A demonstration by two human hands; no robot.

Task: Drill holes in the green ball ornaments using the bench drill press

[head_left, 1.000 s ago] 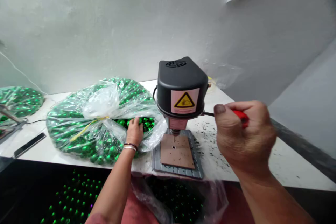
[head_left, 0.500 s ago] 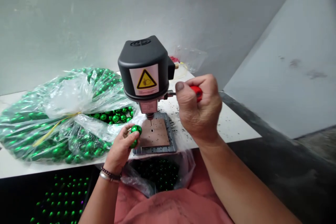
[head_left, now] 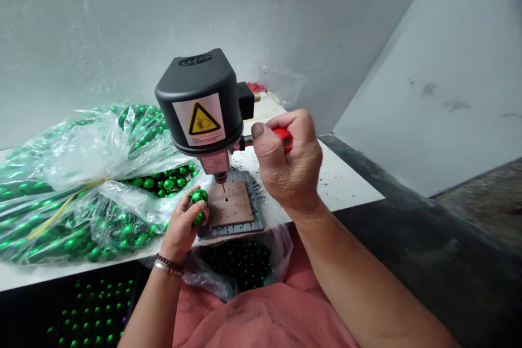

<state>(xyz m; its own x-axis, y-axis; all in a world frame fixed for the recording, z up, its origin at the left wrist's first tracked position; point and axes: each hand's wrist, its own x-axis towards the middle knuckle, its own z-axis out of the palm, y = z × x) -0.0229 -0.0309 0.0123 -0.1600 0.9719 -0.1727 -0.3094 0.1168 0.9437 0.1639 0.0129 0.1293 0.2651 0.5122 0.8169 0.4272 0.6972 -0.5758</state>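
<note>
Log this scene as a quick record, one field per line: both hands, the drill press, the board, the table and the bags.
Left hand: holds shiny green balls beside the board
Right hand: gripped around a red knob
Drill press: black housing, yellow warning triangle; bit pointing down
Brown board: has a small hole, lies on the grey base
White table: dark specks right of the base
Tied bag: clear plastic, green balls inside
Lower bag: open, contents dark with green glints

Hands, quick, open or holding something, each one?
Left hand: closed, holding green balls.
Right hand: closed around the red knob.
</note>
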